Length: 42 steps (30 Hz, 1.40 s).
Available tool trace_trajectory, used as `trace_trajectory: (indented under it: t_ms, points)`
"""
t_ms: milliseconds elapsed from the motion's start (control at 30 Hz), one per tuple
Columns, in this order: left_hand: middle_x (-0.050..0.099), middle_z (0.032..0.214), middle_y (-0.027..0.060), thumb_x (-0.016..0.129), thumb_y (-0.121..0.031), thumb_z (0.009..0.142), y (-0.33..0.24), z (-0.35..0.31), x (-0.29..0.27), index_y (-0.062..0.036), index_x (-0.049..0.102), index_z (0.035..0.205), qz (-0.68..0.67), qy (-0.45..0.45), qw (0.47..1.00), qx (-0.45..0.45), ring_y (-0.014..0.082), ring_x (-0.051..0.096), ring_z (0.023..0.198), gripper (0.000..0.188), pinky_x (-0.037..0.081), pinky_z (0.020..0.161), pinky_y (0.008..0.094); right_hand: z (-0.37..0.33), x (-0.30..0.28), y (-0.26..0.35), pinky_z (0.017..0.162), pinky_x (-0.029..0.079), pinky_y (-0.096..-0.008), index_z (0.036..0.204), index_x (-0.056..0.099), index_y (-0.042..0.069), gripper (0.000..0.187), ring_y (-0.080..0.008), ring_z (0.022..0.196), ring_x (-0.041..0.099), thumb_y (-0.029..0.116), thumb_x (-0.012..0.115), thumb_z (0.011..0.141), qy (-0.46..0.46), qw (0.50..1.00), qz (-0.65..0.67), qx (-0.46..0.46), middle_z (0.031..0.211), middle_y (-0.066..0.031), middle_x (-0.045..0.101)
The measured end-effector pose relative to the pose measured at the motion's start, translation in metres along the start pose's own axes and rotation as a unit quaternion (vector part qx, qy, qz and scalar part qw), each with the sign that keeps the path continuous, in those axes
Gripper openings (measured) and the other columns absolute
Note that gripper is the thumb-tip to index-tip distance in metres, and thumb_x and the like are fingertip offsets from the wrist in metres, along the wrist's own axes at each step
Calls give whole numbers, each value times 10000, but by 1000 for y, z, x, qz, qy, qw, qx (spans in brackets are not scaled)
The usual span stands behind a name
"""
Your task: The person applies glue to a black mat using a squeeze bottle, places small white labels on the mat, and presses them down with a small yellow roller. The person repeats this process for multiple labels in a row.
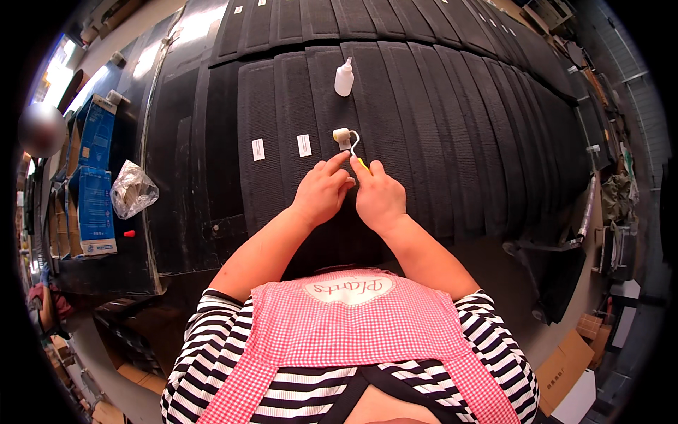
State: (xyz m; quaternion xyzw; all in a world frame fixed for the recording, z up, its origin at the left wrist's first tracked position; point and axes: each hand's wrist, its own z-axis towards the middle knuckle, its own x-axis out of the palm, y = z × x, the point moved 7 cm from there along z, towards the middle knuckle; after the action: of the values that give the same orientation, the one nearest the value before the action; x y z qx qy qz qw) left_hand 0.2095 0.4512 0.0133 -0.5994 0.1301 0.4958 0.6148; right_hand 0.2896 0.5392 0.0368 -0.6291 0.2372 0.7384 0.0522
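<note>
My right hand (381, 196) is closed around the yellow handle (364, 165) of a small roller with a bent white wire frame. The pale roller head (341, 134) rests on or just over a small label (345, 144) on a black ribbed mat (424, 148). Close beside it, my left hand (321, 189) stretches its index finger to the lower edge of that label, its other fingers loosely bent with nothing visible in them. Two white labels, one nearer (304, 145) and one farther left (258, 149), lie on neighbouring mat strips.
Beyond the roller stands a white squeeze bottle (344, 78). More black mats (339, 21) overlap at the back. On the left are blue cartons (95, 205), a clear plastic bag (134, 189) and a small red cap (129, 233). Another person (49, 300) is at the far left edge.
</note>
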Motion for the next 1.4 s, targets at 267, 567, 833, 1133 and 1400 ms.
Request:
trace_trajectory:
  t_ms: [267, 567, 833, 1133, 1400]
  points:
    - [571, 1362, 163, 641, -164, 906, 11, 23, 10, -34, 662, 1042, 23, 2, 999, -27, 339, 617, 1046, 189, 539, 890, 433, 8, -5, 0, 692, 566, -408, 1333, 589, 93, 454, -310, 786, 692, 99, 569, 879, 39, 999, -1, -19, 1040, -128, 596]
    - [574, 1365, 150, 605, -168, 934, 12, 26, 14, -10, 635, 1035, 3, 29, 999, -45, 370, 603, 1048, 190, 517, 911, 448, 27, -9, 0, 687, 563, -399, 1317, 613, 121, 448, -290, 798, 681, 77, 592, 872, 8, 1000, -7, -8, 988, -77, 603]
    - [568, 1371, 172, 638, -171, 931, 13, 22, 13, 0, 598, 916, 19, -3, 999, -29, 363, 603, 1030, 176, 512, 918, 440, 3, -23, -6, 670, 568, -398, 1354, 559, 72, 490, -297, 781, 694, 95, 603, 867, -11, 1000, 10, -17, 1017, -108, 600]
    - [561, 1386, 171, 617, -175, 937, 14, 24, 13, -12, 601, 916, 11, 22, 998, -51, 365, 595, 1081, 165, 502, 947, 445, 30, -1, -11, 735, 569, -423, 1358, 562, 103, 462, -306, 854, 690, 102, 577, 897, 31, 999, -1, 11, 1049, -98, 616]
    - [558, 1384, 182, 626, -185, 939, 14, 22, 11, -7, 604, 924, 22, 1, 999, -34, 375, 600, 1075, 181, 504, 942, 446, 27, -21, -20, 781, 562, -428, 1404, 530, 109, 515, -327, 886, 684, 111, 599, 893, -46, 994, 93, 30, 1089, -110, 608]
